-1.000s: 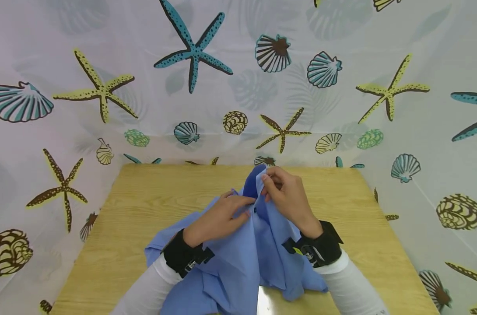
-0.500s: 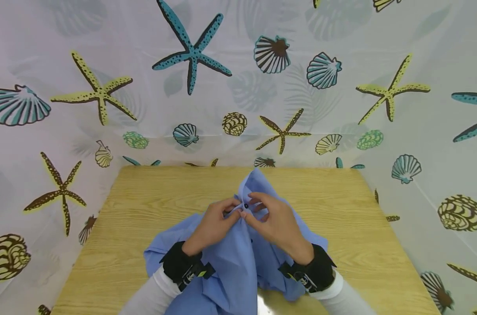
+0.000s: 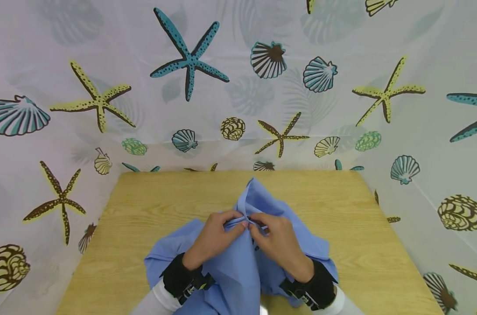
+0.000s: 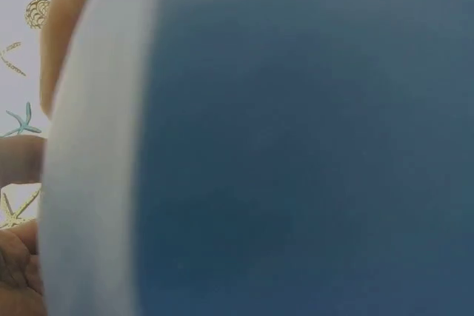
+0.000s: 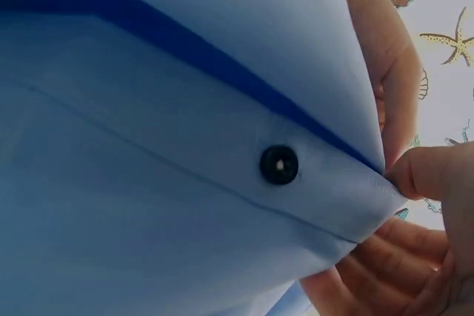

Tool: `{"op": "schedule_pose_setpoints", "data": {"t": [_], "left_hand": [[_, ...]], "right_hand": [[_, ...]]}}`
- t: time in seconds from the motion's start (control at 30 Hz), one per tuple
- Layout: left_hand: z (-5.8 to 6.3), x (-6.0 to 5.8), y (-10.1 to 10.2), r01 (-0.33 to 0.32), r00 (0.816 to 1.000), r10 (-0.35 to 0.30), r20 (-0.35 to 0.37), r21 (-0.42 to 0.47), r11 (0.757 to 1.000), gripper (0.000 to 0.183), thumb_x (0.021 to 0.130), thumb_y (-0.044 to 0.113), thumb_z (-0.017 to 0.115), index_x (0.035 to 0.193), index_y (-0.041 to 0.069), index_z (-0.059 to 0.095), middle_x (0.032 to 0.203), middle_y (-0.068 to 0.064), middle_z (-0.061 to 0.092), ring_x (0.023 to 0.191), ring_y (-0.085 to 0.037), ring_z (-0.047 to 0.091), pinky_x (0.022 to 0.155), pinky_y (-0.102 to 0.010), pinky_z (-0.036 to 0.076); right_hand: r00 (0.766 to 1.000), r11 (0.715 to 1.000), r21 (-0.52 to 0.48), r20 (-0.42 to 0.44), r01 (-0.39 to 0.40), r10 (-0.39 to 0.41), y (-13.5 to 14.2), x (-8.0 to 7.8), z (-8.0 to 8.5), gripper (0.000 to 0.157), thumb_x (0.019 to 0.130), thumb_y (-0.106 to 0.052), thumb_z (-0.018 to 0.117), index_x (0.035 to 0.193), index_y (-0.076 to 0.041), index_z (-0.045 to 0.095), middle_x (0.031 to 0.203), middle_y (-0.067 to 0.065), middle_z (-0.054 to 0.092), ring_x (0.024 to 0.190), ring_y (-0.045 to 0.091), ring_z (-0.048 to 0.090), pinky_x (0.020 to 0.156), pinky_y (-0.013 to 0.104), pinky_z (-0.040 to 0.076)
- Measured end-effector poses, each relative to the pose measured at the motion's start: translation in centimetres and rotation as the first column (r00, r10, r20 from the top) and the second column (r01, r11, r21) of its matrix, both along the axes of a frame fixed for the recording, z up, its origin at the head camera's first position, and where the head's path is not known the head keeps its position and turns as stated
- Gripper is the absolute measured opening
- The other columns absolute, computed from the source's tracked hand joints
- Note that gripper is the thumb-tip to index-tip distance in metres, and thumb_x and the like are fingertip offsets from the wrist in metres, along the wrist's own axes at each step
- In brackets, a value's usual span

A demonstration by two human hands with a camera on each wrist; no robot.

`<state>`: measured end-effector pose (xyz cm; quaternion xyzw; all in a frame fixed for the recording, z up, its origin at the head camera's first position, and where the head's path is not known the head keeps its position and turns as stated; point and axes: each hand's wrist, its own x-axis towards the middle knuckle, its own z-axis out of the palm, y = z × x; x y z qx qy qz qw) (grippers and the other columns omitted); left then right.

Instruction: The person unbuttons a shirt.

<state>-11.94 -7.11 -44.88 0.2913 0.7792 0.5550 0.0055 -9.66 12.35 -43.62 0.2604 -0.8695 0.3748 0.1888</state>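
Observation:
A light blue button-up shirt [image 3: 232, 267] lies bunched on the table, its front edge raised between both hands. My left hand [image 3: 215, 238] pinches one front edge of the shirt between thumb and fingers. Close beside it, my right hand [image 3: 279, 240] pinches the facing edge, fingertips right at a dark button. The right wrist view shows a dark round button [image 5: 279, 165] on the shirt's front strip, with the right thumb [image 5: 426, 172] and fingers gripping the strip's end. Blurred blue cloth [image 4: 296, 138] fills most of the left wrist view and hides much of the hand.
The wooden table [image 3: 144, 197] extends on both sides of the shirt. A white curtain [image 3: 207, 113] printed with starfish and shells surrounds it at the back and sides. Black bands with small cameras [image 3: 185, 273] sit on both wrists.
My right hand has come down from the raised upper edge of the shirt to the button beside my left hand. The cloth's peak has sunk and its right part has spread out.

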Motion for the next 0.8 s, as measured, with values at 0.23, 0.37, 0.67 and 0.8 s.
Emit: {"op": "schedule_pose_setpoints", "data": {"t": [0.23, 0.37, 0.67, 0.8], "left_hand": [[0.6, 0.3, -0.4, 0.003, 1.0, -0.005, -0.029, -0.067, 0.998, 0.014, 0.093, 0.031, 0.056, 0.101, 0.025, 0.066, 0.094, 0.01, 0.064, 0.079, -0.004, 0.058, 0.067, -0.032, 0.049], [0.4, 0.3, -0.3, 0.024, 1.0, -0.026, -0.017, -0.088, 0.996, 0.014, 0.094, 0.03, 0.054, 0.099, 0.024, 0.066, 0.092, 0.01, 0.064, 0.076, -0.004, 0.057, 0.066, -0.032, 0.048], [-0.1, 0.6, 1.2, -0.107, 0.994, 0.104, -0.038, -0.104, 0.989, 0.014, 0.094, 0.02, 0.054, 0.095, 0.023, 0.067, 0.062, 0.011, 0.055, 0.04, -0.007, 0.036, 0.044, -0.025, 0.034], [0.1, 0.7, 1.5, -0.105, 0.994, 0.102, -0.03, -0.14, 0.985, 0.014, 0.094, 0.017, 0.054, 0.093, 0.021, 0.067, 0.054, 0.007, 0.047, 0.038, -0.008, 0.03, 0.042, -0.024, 0.029]], "right_hand": [[0.988, 0.981, 0.116, 0.002, -0.154, 0.155, 1.6, -0.4, 0.4, 0.016, 0.09, -0.009, 0.059, 0.104, -0.014, 0.066, 0.092, -0.003, 0.066, 0.071, 0.0, 0.055, 0.058, 0.025, 0.05], [0.988, 0.966, 0.218, -0.026, -0.143, 0.152, 2.0, -0.5, 0.9, 0.016, 0.088, -0.008, 0.06, 0.102, -0.013, 0.065, 0.091, -0.004, 0.065, 0.071, 0.002, 0.055, 0.057, 0.028, 0.049], [0.929, 0.935, 0.351, -0.361, 0.055, 0.081, 0.8, -0.7, 0.6, 0.007, 0.08, -0.012, 0.067, 0.087, -0.011, 0.068, 0.08, -0.002, 0.062, 0.069, 0.01, 0.058, 0.055, 0.028, 0.05], [0.907, 0.922, 0.377, -0.414, 0.09, 0.081, 0.8, -0.9, 0.1, 0.006, 0.078, -0.011, 0.066, 0.083, -0.01, 0.067, 0.076, -0.001, 0.062, 0.064, 0.01, 0.058, 0.051, 0.028, 0.05]]}}
